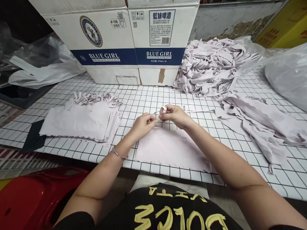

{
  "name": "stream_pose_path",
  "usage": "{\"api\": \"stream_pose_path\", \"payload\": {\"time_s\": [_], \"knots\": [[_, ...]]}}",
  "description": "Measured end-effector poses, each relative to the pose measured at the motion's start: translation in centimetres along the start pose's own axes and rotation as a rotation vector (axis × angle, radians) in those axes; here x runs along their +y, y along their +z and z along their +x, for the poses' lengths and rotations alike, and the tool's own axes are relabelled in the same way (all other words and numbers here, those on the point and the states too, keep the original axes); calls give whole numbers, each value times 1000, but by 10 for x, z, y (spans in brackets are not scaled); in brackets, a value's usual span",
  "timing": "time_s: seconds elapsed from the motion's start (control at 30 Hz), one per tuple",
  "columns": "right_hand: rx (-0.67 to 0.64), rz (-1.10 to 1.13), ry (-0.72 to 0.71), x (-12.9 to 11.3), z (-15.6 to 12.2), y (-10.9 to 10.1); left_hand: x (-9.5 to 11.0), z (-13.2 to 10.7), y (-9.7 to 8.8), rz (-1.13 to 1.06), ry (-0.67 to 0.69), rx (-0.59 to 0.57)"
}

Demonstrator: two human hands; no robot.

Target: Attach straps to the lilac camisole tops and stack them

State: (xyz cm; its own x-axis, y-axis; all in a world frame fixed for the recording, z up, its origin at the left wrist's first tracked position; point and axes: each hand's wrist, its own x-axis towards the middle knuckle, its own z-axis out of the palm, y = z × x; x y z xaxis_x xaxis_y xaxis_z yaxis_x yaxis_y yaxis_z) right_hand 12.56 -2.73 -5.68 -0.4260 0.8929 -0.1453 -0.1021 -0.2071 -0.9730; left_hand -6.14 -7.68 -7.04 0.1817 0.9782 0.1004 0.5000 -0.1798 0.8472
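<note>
A flat pale lilac cloth pouch [171, 148] lies on the white grid-patterned table [144, 99] right in front of me. My left hand [143, 125] and my right hand [174, 115] meet at its top edge. Both pinch the pouch's thin drawstring [160, 112], fingers closed. The string trails off to the right [201, 111] across the table. A thin bracelet sits on my left wrist.
A neat stack of finished pouches [80, 123] lies at left. A heap of lilac cloth [211, 65] and loose pieces [259, 123] lie at right. Two Blue Girl beer cartons [129, 41] stand behind. Plastic bags [40, 68] sit left and far right; a red stool [35, 198] is below.
</note>
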Motion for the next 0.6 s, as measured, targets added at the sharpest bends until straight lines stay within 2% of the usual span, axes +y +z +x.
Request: {"api": "stream_pose_path", "payload": {"time_s": [0.1, 0.2, 0.4, 0.53, 0.6], "knots": [[35, 77, 116, 13, -5, -4, -6, -19, 4, 404, 3, -118], [25, 119, 201, 25, -11, -8, -9, -31, 11, 537, -9, -203], [9, 125, 229, 36, -20, -8, -6, -31, 19, 439, -40, -278], [28, 38, 168, 40, -25, -4, -6, -33, 24, 314, -126, -237], [20, -2, 143, 41, -28, -2, -6, -35, 27, 287, -126, -208]]}}
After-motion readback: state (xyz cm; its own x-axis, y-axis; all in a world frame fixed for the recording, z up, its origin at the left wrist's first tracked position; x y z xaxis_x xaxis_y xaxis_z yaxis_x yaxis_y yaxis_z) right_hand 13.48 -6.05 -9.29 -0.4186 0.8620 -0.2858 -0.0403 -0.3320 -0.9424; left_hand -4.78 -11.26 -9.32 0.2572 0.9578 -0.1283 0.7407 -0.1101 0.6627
